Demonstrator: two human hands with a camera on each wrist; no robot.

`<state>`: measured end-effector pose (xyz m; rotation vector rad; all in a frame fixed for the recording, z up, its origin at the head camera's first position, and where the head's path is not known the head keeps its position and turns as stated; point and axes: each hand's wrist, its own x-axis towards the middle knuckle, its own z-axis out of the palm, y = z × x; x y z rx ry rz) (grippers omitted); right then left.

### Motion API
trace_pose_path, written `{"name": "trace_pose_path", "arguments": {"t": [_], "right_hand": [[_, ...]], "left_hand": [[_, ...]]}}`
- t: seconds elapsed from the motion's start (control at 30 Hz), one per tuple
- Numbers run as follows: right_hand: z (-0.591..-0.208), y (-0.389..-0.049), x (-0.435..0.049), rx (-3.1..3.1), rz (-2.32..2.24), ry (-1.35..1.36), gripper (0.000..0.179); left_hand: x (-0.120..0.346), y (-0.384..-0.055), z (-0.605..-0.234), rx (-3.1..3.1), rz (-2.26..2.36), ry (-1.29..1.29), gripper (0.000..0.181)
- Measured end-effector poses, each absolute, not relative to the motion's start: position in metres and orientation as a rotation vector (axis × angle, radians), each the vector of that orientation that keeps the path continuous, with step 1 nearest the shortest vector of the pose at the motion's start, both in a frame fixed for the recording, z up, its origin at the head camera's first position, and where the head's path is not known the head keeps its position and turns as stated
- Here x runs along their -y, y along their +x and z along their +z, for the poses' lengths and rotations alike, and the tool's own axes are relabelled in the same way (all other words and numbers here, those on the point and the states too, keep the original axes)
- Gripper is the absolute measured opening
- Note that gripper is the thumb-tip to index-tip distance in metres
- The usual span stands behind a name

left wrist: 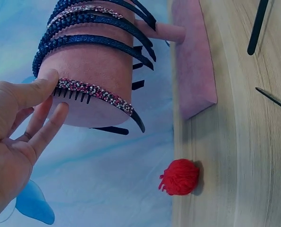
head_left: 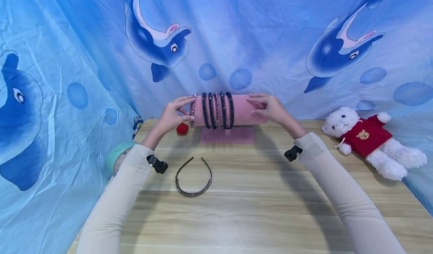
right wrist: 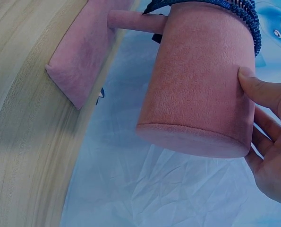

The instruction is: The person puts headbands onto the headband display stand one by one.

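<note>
A pink velvety headband display stand, a horizontal cylinder on a flat base, stands at the back of the table. Several headbands ring its middle, dark blue glittery ones and a pinkish sparkly one among them. At the cylinder's left end, my left hand pinches a pink-and-silver sparkly toothed headband between thumb and fingers. My right hand grips the bare right end of the cylinder, its thumb on the near side. Another headband lies on the table nearer me.
A red yarn ball sits left of the stand's base. On the wooden table's right edge lies a white teddy bear in a red sweater. A mint-green round object is at the left edge, partly behind my sleeve. Dolphin-print curtains hang behind.
</note>
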<state>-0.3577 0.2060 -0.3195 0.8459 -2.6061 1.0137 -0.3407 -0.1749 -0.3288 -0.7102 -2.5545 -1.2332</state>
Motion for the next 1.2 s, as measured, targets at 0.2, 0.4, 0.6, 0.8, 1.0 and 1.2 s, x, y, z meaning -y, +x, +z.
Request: {"name": "trace_pose_path", "arguments": {"t": [0.2, 0.4, 0.6, 0.8, 1.0, 1.2], "right_hand": [[-0.32, -0.358, -0.205, 2.604, 1.004, 0.842, 0.05], [-0.32, -0.359, -0.205, 2.608, 0.99, 0.842, 0.05], [-0.319, -0.358, -0.205, 2.615, 0.998, 0.84, 0.05], [-0.319, -0.357, -0.205, 2.615, 0.991, 0.832, 0.049], [-0.318, -0.358, -0.205, 2.612, 0.988, 0.836, 0.049], [-0.319, -0.358, -0.204, 2.623, 0.981, 0.836, 0.05]], "left_hand": [[0.173, -0.34, -0.332, 2.518, -1.236, -0.693, 0.066], [0.176, -0.344, -0.335, 2.548, -1.176, -0.737, 0.068], [0.183, -0.346, -0.332, 2.599, -1.168, -0.77, 0.075], [0.182, -0.348, -0.33, 2.627, -1.112, -0.748, 0.076], [0.18, -0.348, -0.33, 2.599, -1.053, -0.748, 0.076], [0.178, -0.348, -0.334, 2.574, -1.039, -0.721, 0.075]]}}
